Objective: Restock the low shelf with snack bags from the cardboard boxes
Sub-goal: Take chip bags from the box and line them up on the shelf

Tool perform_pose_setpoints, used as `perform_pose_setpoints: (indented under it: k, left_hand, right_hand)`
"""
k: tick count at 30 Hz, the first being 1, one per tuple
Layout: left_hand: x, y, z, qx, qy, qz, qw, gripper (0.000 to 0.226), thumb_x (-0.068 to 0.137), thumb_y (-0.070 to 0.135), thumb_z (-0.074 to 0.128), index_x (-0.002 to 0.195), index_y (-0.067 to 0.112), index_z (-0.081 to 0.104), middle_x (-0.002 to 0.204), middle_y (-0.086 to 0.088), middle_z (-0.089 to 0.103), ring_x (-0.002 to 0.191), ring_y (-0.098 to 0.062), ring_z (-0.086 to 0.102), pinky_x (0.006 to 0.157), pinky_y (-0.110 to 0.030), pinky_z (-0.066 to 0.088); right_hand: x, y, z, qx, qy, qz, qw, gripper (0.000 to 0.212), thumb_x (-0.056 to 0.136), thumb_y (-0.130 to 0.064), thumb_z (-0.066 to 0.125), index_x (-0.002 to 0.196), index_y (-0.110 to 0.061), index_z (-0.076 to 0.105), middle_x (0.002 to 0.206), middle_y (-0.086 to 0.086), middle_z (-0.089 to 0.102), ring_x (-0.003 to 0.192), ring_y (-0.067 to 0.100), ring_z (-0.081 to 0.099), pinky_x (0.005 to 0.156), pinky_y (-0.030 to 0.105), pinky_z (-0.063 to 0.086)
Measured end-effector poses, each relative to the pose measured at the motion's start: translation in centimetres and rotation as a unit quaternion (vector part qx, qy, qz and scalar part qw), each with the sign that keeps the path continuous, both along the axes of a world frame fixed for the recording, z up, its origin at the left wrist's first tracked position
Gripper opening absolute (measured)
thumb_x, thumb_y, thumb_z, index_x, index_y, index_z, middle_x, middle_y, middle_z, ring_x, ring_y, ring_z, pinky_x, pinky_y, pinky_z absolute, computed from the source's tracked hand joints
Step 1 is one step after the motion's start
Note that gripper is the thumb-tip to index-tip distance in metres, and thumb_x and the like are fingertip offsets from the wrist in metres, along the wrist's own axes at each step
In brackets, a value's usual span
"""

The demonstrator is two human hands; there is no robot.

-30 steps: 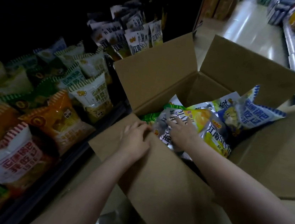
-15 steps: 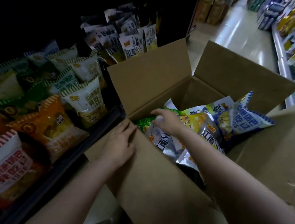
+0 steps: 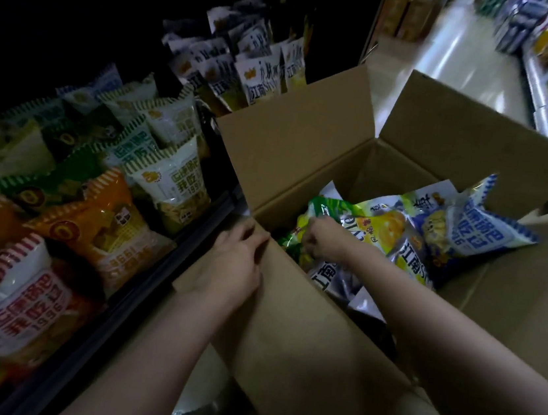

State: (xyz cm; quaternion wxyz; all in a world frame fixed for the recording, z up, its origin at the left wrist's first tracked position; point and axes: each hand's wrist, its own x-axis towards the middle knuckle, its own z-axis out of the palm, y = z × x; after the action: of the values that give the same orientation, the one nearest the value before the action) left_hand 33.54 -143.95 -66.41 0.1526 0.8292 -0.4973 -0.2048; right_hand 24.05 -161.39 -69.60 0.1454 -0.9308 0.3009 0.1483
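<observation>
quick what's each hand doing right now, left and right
Left hand: open, resting flat on the near flap of the cardboard box.
Right hand: fingers curled around a green snack bag inside the box.

Left hand (image 3: 236, 264) rests flat on near flap of open cardboard box (image 3: 294, 141). Right hand (image 3: 325, 239) reaches inside, fingers curled on green snack bag (image 3: 326, 207). Low shelf (image 3: 139, 280) at left holds upright bags.
</observation>
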Motion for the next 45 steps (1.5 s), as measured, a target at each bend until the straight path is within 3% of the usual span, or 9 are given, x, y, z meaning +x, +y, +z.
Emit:
perform_pose_setpoints:
  k: [11,26,28,30,32,34,37,41,45]
  left_hand:
    - [-2.6,1.6,2.3,0.121,-0.186,-0.07,0.973,0.039,0.1,0.027,0.032,0.138,0.034,0.041,0.138,-0.009,0.025,0.127,-0.032,0.023,0.103,-0.041,0.028]
    - [-0.2,8.3,4.1,0.179,-0.176,-0.08,0.965,0.032,0.097,0.023,0.04,0.125,0.022,0.057,0.152,-0.004,0.019,0.14,-0.032,0.008,0.104,-0.046,0.028]
    - [0.0,7.5,5.9,0.124,-0.091,0.001,0.988,0.029,0.096,0.024,0.042,0.115,0.012,0.061,0.132,-0.012,0.049,0.123,-0.032,0.042,0.09,-0.036,0.042]
    - [0.3,6.3,7.6,0.017,0.146,0.117,0.982,0.028,0.097,0.029,0.042,0.102,0.011,0.063,0.103,-0.016,0.063,0.093,-0.032,0.061,0.075,-0.034,0.049]
    - [0.1,5.2,8.6,-0.037,0.405,0.201,0.891,0.024,0.099,0.034,0.041,0.101,0.014,0.055,0.097,-0.018,0.062,0.083,-0.03,0.063,0.073,-0.035,0.054]
    - [0.0,4.6,8.3,-0.005,0.504,0.218,0.835,0.031,0.097,0.042,0.044,0.109,0.014,0.048,0.106,-0.023,0.061,0.088,-0.032,0.065,0.075,-0.033,0.055]
    - [-0.1,4.5,6.8,0.036,0.541,0.222,0.81,0.047,0.091,0.041,0.057,0.119,0.004,0.052,0.103,-0.021,0.062,0.081,-0.027,0.065,0.072,-0.031,0.057]
    - [-1.7,5.3,5.5,0.031,0.522,0.236,0.819,0.014,0.088,0.011,0.06,0.101,0.007,0.058,0.085,-0.009,0.062,0.07,-0.018,0.06,0.062,-0.027,0.055]
    - [-1.5,5.9,7.0,-0.073,0.513,0.228,0.825,0.024,0.087,-0.007,0.05,0.095,0.014,0.057,0.085,-0.004,0.063,0.07,-0.016,0.059,0.05,-0.023,0.053]
  right_hand:
    - [-6.3,2.8,8.2,0.084,-0.082,0.056,0.991,0.02,0.089,-0.001,0.056,0.105,0.0,0.069,0.085,-0.017,0.039,0.097,0.008,0.039,0.075,0.006,0.029]
    - [-7.5,9.5,9.8,0.109,-0.057,0.094,0.988,0.019,0.092,-0.013,0.057,0.104,-0.01,0.071,0.094,-0.013,0.045,0.083,-0.008,0.042,0.076,0.002,0.032]
    - [-7.1,9.6,10.0,0.052,-0.112,0.084,0.989,0.018,0.091,-0.013,0.058,0.103,-0.013,0.072,0.099,-0.006,0.045,0.088,-0.003,0.041,0.078,0.005,0.03]
    - [-6.6,10.1,10.7,0.023,-0.19,0.05,0.98,0.017,0.09,-0.014,0.059,0.101,-0.016,0.073,0.099,-0.004,0.043,0.093,0.006,0.045,0.078,0.006,0.032]
    - [-6.1,11.1,11.6,0.04,-0.24,0.046,0.969,0.016,0.089,-0.014,0.061,0.098,-0.018,0.074,0.099,-0.006,0.043,0.094,0.008,0.048,0.08,0.006,0.035]
    - [-6.0,11.9,12.4,0.079,-0.255,0.069,0.961,0.014,0.088,-0.015,0.063,0.095,-0.017,0.074,0.101,-0.008,0.044,0.098,0.001,0.046,0.084,0.006,0.036]
    - [-6.3,12.4,12.9,0.154,-0.234,0.093,0.955,0.013,0.087,-0.015,0.064,0.095,-0.017,0.073,0.109,-0.008,0.05,0.105,-0.003,0.047,0.09,0.006,0.036]
    - [-6.4,13.2,13.0,0.285,-0.181,0.068,0.939,0.014,0.086,-0.007,0.063,0.096,-0.013,0.071,0.118,0.004,0.058,0.107,0.013,0.058,0.092,0.019,0.048]
    - [-6.3,11.9,13.3,0.217,-0.226,-0.058,0.948,0.029,0.087,-0.013,0.064,0.115,-0.015,0.06,0.127,0.003,0.056,0.113,0.019,0.058,0.096,0.034,0.049]
